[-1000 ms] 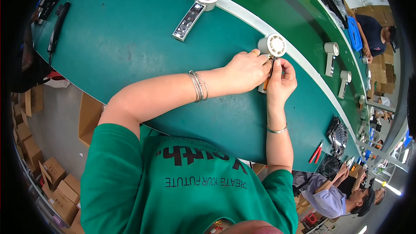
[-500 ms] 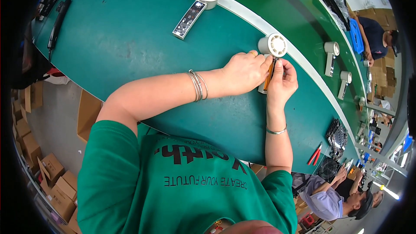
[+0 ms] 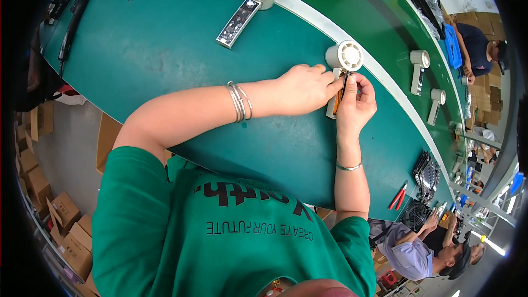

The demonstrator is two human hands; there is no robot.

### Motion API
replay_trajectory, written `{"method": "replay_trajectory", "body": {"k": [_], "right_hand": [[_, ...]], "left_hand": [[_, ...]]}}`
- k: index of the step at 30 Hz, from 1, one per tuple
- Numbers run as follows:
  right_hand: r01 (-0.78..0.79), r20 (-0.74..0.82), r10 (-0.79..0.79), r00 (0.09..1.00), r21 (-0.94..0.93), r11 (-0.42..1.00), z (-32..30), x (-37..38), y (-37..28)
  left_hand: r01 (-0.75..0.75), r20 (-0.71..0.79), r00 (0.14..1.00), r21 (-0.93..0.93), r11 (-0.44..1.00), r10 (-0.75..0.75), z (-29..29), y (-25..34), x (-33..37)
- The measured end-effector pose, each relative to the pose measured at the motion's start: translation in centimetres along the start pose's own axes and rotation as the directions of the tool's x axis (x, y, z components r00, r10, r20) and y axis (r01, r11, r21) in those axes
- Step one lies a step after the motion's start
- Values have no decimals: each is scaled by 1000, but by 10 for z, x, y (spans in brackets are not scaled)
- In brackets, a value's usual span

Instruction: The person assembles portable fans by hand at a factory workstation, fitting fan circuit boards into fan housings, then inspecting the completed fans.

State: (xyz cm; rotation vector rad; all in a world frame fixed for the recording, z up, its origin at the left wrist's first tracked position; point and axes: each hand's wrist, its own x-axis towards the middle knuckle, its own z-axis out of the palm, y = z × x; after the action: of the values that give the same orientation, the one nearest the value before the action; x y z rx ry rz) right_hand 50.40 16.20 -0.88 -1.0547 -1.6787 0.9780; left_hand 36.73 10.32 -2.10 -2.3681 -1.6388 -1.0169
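Note:
A white handheld fan (image 3: pixel 344 56) lies on the green bench with its round slotted head at the far end. Its handle is open, and a long orange part (image 3: pixel 337 100) shows inside. My left hand (image 3: pixel 307 90) reaches across from the left, fingers bent and closed on the handle's left side. From the right, my right hand (image 3: pixel 356 104) pinches a narrow dark piece (image 3: pixel 346 81) between thumb and forefinger, over the handle just below the head. My fingers partly cover the handle, so the small parts under them are hidden.
Another open fan with a circuit board (image 3: pixel 237 22) lies farther left. Two more fans (image 3: pixel 418 71) stand beyond the white rail. Red-handled cutters (image 3: pixel 398 196) and a stack of black parts (image 3: pixel 426 176) lie at right. A dark pen-shaped tool (image 3: pixel 72 33) rests far left. Co-workers sit at right.
My left hand has shifted slightly left and down, uncovering the fan's upper handle. The dark piece at my right fingertips now shows more clearly. The right hand has barely moved.

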Motion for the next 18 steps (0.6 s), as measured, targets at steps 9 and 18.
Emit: {"method": "replay_trajectory", "body": {"k": [9,18], "right_hand": [[-9,4,9,1000,-21,1000,0,1,-1],[-20,14,20,1000,-27,999,0,1,-1]], "left_hand": [[-44,-2,999,218,975,46,-8,4,5],[21,108,993,268,963,-51,-1,15,9]]}}
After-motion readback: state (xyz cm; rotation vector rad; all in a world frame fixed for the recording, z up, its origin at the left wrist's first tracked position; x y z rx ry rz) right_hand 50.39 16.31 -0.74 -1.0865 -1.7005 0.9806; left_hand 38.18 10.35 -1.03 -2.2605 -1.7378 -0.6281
